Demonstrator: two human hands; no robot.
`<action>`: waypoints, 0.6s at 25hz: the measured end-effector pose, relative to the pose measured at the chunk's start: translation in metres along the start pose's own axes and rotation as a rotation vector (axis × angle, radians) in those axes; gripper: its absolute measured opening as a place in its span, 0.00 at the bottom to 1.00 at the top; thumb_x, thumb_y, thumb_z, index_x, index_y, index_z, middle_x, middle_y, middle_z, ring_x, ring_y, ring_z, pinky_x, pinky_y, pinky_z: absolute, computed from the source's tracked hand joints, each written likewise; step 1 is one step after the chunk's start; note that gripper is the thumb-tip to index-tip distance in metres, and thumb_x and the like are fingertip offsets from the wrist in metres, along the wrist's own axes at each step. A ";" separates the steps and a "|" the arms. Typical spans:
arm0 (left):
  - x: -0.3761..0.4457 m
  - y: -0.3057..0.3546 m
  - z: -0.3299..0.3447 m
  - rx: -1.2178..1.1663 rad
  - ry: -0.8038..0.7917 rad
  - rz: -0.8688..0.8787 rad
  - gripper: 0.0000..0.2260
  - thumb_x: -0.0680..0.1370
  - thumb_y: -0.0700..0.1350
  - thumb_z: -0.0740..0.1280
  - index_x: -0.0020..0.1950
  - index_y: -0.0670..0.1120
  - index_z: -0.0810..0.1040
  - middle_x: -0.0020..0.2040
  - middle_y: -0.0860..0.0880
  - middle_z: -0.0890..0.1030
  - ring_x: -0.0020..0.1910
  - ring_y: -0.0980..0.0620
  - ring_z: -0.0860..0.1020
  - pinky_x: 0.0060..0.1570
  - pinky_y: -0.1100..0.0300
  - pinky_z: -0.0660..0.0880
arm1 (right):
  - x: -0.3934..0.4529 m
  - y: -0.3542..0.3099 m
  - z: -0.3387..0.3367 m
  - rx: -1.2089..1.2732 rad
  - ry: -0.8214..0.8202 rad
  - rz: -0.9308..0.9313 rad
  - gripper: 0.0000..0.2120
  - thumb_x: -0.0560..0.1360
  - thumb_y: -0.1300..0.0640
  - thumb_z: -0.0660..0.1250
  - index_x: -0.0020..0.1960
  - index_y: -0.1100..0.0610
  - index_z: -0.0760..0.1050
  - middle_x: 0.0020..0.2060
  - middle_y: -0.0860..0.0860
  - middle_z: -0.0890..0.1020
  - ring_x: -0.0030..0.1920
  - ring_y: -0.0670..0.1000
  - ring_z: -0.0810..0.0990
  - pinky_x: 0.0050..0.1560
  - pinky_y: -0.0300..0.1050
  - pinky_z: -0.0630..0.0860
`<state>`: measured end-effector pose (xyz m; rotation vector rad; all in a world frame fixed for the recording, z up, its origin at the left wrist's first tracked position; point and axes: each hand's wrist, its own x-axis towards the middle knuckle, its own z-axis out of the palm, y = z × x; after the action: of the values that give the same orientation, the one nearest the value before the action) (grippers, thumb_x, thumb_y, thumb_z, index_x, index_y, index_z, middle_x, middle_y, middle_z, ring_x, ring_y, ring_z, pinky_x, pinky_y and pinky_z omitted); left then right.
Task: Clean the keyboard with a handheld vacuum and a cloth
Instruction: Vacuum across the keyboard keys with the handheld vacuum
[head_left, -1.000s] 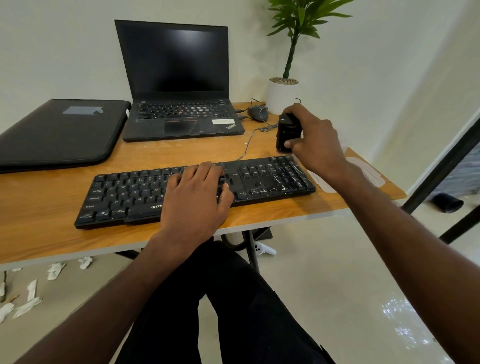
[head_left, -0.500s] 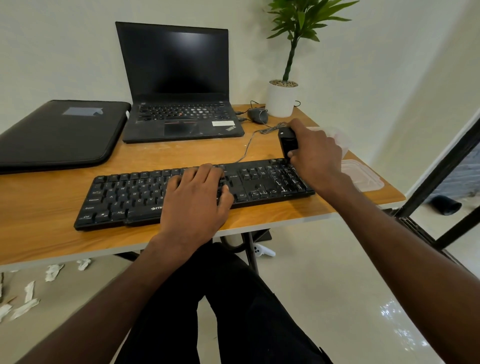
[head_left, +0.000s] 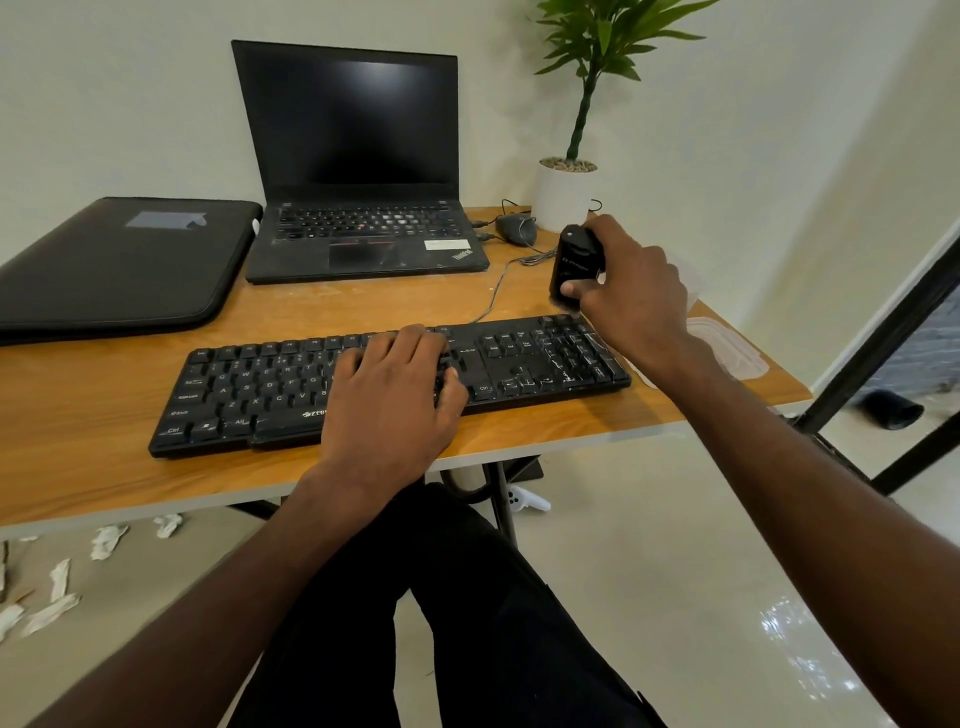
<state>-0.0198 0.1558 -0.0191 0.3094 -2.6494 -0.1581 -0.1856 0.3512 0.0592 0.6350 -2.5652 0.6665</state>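
Note:
A black keyboard (head_left: 530, 364) lies along the front of the wooden desk (head_left: 93, 415). My left hand (head_left: 389, 400) rests flat on its middle keys, fingers spread, holding it down. My right hand (head_left: 631, 296) grips a small black handheld vacuum (head_left: 574, 262) upright, just above the keyboard's top right corner by the number pad. A white cloth (head_left: 727, 348) lies at the desk's right edge, partly hidden behind my right wrist.
An open black laptop (head_left: 358, 228) stands behind the keyboard, a black sleeve (head_left: 119, 265) to its left. A mouse (head_left: 514, 228) and a white potted plant (head_left: 563, 197) sit at the back right. The keyboard cable runs across the desk. Paper scraps litter the floor.
My right hand dipped with the vacuum onto the keyboard's top right corner, then lifted it back up. My left hand has stayed on the keys.

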 end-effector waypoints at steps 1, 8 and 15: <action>0.000 0.000 0.000 -0.003 0.000 0.001 0.21 0.83 0.57 0.52 0.69 0.51 0.74 0.66 0.51 0.78 0.65 0.48 0.75 0.68 0.44 0.70 | 0.000 -0.001 0.000 0.025 -0.014 0.007 0.26 0.74 0.48 0.74 0.68 0.45 0.69 0.58 0.53 0.83 0.57 0.60 0.81 0.51 0.55 0.78; 0.000 0.000 0.000 -0.006 -0.004 0.000 0.21 0.83 0.57 0.52 0.69 0.50 0.75 0.66 0.51 0.78 0.66 0.48 0.75 0.68 0.44 0.69 | 0.001 -0.002 0.003 -0.021 -0.094 -0.060 0.26 0.77 0.51 0.72 0.71 0.44 0.64 0.58 0.53 0.83 0.56 0.60 0.81 0.49 0.55 0.78; 0.000 0.000 0.001 -0.002 0.002 0.003 0.21 0.83 0.57 0.52 0.69 0.50 0.75 0.66 0.52 0.78 0.65 0.49 0.75 0.68 0.44 0.69 | 0.003 -0.004 0.001 0.061 -0.115 -0.106 0.25 0.76 0.56 0.72 0.69 0.43 0.66 0.58 0.52 0.83 0.56 0.59 0.81 0.49 0.55 0.79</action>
<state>-0.0204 0.1558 -0.0199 0.3049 -2.6471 -0.1588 -0.1866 0.3463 0.0609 0.8462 -2.6024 0.6938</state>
